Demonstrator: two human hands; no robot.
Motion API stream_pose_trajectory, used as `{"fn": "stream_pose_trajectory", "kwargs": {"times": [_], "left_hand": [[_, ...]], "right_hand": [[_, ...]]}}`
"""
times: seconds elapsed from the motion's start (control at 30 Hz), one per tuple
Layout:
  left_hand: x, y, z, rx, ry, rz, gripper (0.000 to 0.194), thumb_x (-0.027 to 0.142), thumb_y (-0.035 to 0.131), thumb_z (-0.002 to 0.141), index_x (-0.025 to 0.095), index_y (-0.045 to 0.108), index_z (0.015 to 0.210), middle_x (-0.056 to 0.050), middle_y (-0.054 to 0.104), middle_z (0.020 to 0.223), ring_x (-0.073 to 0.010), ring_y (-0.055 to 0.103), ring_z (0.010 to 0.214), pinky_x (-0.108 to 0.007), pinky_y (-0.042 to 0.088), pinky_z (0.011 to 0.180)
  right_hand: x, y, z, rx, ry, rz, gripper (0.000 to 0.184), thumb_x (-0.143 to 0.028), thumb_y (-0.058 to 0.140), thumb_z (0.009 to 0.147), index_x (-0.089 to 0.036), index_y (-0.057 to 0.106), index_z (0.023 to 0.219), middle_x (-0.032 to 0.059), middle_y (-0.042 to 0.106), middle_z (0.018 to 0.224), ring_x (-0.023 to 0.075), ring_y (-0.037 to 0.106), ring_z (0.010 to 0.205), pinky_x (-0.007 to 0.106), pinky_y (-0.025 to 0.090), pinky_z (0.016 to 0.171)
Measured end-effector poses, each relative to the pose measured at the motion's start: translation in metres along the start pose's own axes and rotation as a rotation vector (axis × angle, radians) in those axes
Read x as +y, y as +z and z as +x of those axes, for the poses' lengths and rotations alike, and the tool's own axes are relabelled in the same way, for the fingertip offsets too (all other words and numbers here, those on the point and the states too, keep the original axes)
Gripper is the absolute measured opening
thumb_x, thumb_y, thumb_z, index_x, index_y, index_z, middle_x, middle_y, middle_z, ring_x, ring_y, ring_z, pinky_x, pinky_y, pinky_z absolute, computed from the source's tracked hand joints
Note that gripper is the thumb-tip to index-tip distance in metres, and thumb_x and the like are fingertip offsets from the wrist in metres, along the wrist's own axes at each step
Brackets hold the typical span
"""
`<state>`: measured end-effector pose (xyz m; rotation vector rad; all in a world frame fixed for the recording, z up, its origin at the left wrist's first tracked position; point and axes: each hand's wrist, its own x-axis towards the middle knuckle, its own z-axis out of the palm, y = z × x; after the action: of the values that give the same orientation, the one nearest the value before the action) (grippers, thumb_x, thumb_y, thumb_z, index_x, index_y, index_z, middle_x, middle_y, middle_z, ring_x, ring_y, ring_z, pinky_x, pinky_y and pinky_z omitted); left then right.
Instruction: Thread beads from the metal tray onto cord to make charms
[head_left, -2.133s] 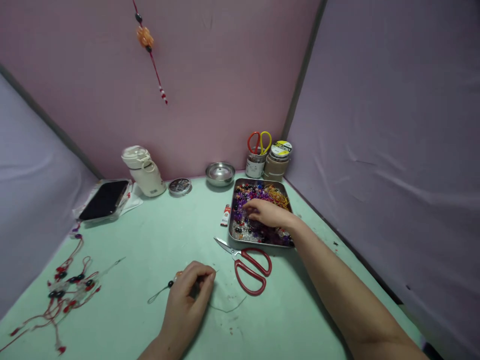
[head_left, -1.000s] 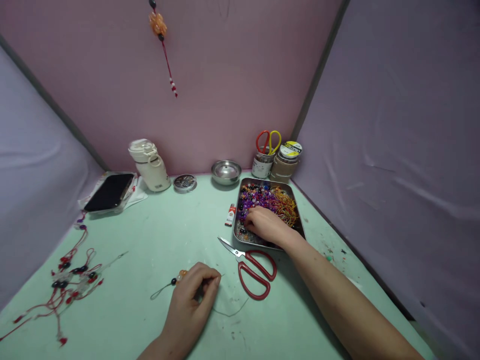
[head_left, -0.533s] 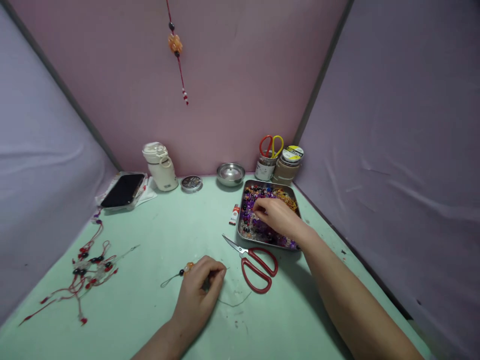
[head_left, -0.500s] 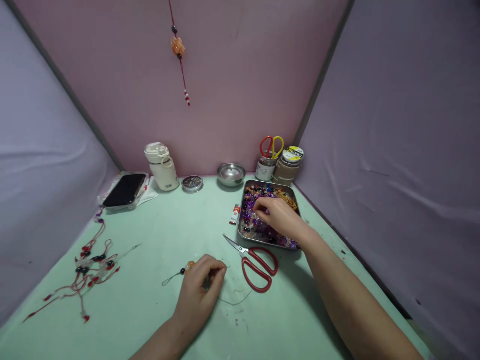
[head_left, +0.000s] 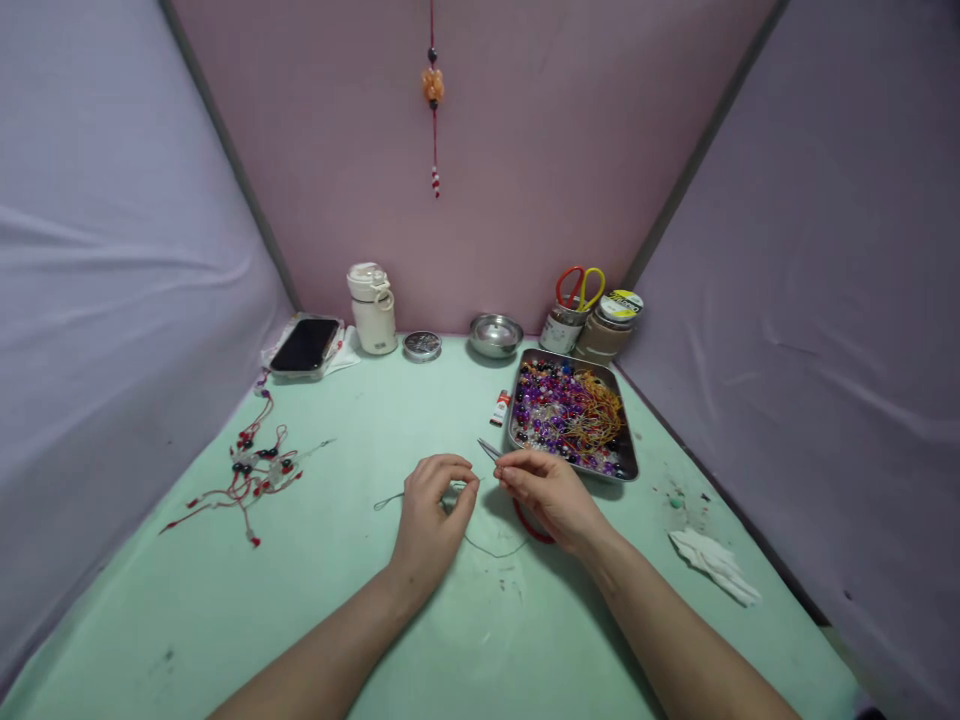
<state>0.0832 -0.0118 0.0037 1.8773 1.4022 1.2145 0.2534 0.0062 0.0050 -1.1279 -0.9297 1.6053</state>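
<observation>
My left hand (head_left: 439,510) is closed in a pinch on a thin dark cord (head_left: 495,555). The cord's looped end sticks out left of the hand, and its tail curves over the table to the right. The beads threaded on it are mostly hidden by my fingers. Just to the right, my right hand (head_left: 551,497) pinches a tiny object at its fingertips that looks like a bead. Below that hand lie red-handled scissors (head_left: 489,450), largely covered, with the blades pointing up-left. The metal tray (head_left: 631,472) of mixed beads and gold cords is behind my right hand.
A lighter (head_left: 500,408) lies left of the tray. Along the back stand a steel bowl (head_left: 496,337), a round case (head_left: 421,346), a white bottle (head_left: 373,312), a phone (head_left: 305,345) and jars (head_left: 561,330). Finished red-cord bead strings (head_left: 255,470) lie left; crumpled tissue (head_left: 714,565) lies right.
My right hand has left the bead tray and come down-left beside my left hand, now over the scissors. My left hand keeps its pinch on the cord. The view has turned right.
</observation>
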Motion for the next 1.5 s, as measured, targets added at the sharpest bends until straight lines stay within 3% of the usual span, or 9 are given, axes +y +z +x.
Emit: {"fn": "stream_pose_trajectory", "kwargs": {"times": [0.67,1.5], "left_hand": [[-0.001,0.006,-0.005,0.017,-0.016,0.118,0.009,0.022,0.055,0.082,0.023,0.063,0.077,-0.002,0.065,0.099,-0.0198,0.052,0.102,-0.039,0.033,0.09],[0.001,0.006,-0.006,0.011,-0.058,0.19,0.009,0.022,0.058,0.08,0.025,0.064,0.074,0.0,0.064,0.104,-0.0209,0.048,0.106,-0.041,0.032,0.089]], "right_hand": [[0.012,0.003,-0.004,-0.001,-0.014,-0.056,0.023,-0.03,0.08,0.061,-0.018,0.069,0.078,0.0009,0.065,0.073,0.0095,0.052,0.064,0.023,0.04,0.063],[0.015,0.005,-0.005,-0.006,-0.047,-0.09,0.022,-0.031,0.079,0.061,-0.018,0.069,0.077,0.001,0.062,0.07,0.0091,0.047,0.061,0.024,0.036,0.057]]}}
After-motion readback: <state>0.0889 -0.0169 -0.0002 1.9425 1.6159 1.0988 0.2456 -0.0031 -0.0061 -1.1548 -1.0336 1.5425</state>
